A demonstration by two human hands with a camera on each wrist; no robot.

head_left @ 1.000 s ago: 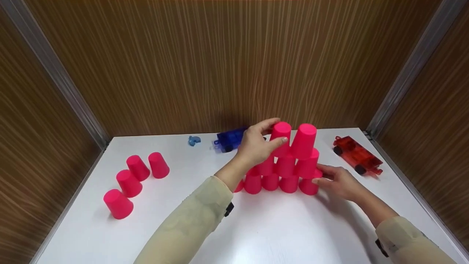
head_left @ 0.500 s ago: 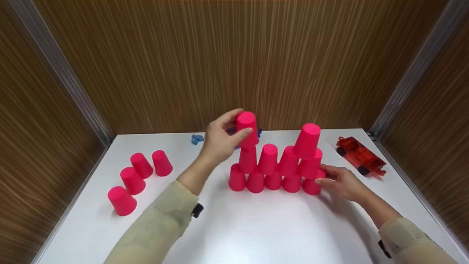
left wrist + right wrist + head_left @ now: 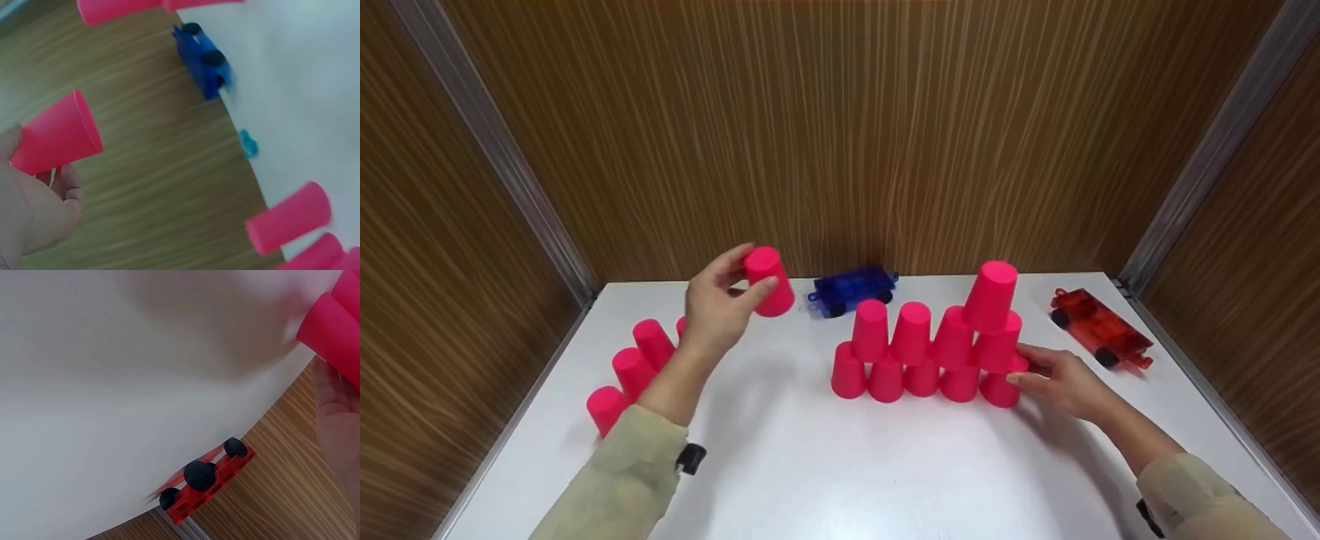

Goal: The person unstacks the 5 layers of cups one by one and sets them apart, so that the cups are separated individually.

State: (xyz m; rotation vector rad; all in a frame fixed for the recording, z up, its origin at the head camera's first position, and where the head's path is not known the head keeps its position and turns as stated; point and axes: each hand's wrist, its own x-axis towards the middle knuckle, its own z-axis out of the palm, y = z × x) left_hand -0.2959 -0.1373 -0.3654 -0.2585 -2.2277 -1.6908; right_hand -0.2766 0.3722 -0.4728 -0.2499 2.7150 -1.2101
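Note:
My left hand [image 3: 718, 304] holds a pink cup [image 3: 769, 283] upside down in the air, thumb in front and fingers behind. In the left wrist view the same cup [image 3: 59, 135] shows its wide rim facing away from the palm. To the right stands a stack of upside-down pink cups: a bottom row [image 3: 885, 381], a second row [image 3: 912, 335] and a single top cup [image 3: 991, 297] at the right. My right hand [image 3: 1065, 382] holds the rightmost bottom cup [image 3: 1000, 388] between thumb and fingers; some of those fingers are hidden behind it.
Several upside-down pink cups [image 3: 634, 373] stand at the left, partly behind my left arm. A blue toy wagon [image 3: 853, 291] sits at the back edge and a red one [image 3: 1101, 328] at the right. A small light-blue piece [image 3: 248, 144] lies near the back edge.
My left hand has lifted a cup off the third level of the stack and carried it left, away from the stack. My right hand stays at the rightmost bottom cup.

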